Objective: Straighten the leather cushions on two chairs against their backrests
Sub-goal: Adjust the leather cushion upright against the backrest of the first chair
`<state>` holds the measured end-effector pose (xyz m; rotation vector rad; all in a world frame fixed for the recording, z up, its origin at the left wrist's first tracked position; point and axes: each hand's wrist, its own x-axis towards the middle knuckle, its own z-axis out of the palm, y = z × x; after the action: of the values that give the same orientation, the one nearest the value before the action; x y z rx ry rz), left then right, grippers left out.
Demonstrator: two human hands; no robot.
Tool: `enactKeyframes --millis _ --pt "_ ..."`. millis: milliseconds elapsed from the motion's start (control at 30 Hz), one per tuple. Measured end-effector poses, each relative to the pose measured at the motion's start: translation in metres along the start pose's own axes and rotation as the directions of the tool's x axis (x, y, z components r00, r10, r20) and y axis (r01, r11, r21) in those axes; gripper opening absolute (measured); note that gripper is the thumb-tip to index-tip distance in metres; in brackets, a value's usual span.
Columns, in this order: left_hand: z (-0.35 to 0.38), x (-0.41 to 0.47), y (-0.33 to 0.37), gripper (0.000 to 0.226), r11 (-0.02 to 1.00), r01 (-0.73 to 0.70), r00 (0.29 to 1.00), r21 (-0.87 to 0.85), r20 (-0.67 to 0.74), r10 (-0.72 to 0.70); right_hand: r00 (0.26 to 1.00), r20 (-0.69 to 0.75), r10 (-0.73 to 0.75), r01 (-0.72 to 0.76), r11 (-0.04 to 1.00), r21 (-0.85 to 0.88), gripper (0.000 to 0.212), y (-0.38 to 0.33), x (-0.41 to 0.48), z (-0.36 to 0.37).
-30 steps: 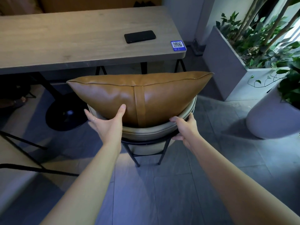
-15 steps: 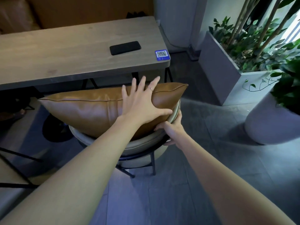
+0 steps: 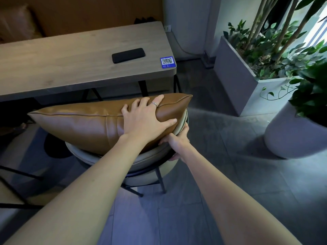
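Note:
A tan leather cushion (image 3: 85, 124) stands on its long edge in a grey chair, leaning on the curved backrest (image 3: 154, 157) nearest me. My left hand (image 3: 146, 119) lies over the cushion's right end, fingers curled over the top seam and thumb pressed into its near face. Just below, my right hand (image 3: 177, 142) grips the right side of the backrest rim, fingers wrapped around it. The chair's seat is hidden behind the cushion.
A wooden table (image 3: 58, 68) stands just beyond the chair, with a black phone (image 3: 128, 55) and a blue QR sticker (image 3: 167, 62) on it. A grey planter box (image 3: 235, 75) and a round white pot (image 3: 292, 137) with plants stand at the right. Black chair legs (image 3: 10, 175) show at the left.
My left hand moved from the cushion's lower middle to its right end and now curls over the top seam. The right hand stayed on the backrest rim. The view shifted.

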<state>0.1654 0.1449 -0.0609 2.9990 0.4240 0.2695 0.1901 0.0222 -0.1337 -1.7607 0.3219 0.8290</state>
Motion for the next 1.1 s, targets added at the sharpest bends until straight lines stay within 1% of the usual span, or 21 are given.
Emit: enactKeyframes --millis 200,433,533,600,700,800,833,967,1100 --pt "-0.002 -0.005 0.010 0.086 1.000 -0.001 1.000 -0.009 0.018 0.001 0.999 0.038 0.037 -0.039 0.998 0.058 0.126 0.002 -0.006 -0.008" --pt "-0.004 -0.028 -0.002 0.087 1.000 0.025 1.000 -0.003 -0.012 -0.025 0.996 0.088 0.028 -0.028 1.000 0.007 0.132 0.020 -0.017 -0.003" --pt "-0.005 -0.028 -0.003 0.088 1.000 0.012 1.000 -0.025 -0.011 -0.012 0.995 0.100 0.022 -0.025 0.999 0.028 0.133 0.019 -0.017 -0.004" --pt "-0.004 -0.028 -0.004 0.087 0.999 0.000 1.000 -0.042 -0.011 -0.001 0.992 0.115 0.045 -0.048 0.999 0.021 0.131 0.021 -0.018 -0.004" --pt "-0.002 -0.027 -0.007 0.086 0.997 -0.010 1.000 -0.070 -0.005 0.010 0.980 0.177 0.086 -0.082 0.996 -0.034 0.132 0.026 -0.016 -0.008" --pt "0.001 -0.026 -0.007 0.087 0.997 -0.010 1.000 -0.074 -0.007 0.010 0.965 0.253 0.075 -0.079 0.997 0.005 0.139 0.028 -0.012 -0.016" --pt "0.002 -0.026 -0.007 0.087 0.997 -0.008 1.000 -0.075 -0.008 0.008 0.966 0.250 0.059 -0.070 0.997 0.037 0.139 0.029 -0.012 -0.017" --pt "0.003 -0.027 -0.007 0.085 0.996 -0.008 1.000 -0.084 -0.003 0.007 0.989 0.144 -0.029 0.007 0.988 0.153 0.132 0.040 -0.015 -0.007" --pt "0.000 -0.033 -0.011 0.084 0.996 -0.023 1.000 -0.091 0.006 0.023 0.993 0.116 -0.036 0.013 0.982 0.186 0.130 0.050 -0.022 0.002"
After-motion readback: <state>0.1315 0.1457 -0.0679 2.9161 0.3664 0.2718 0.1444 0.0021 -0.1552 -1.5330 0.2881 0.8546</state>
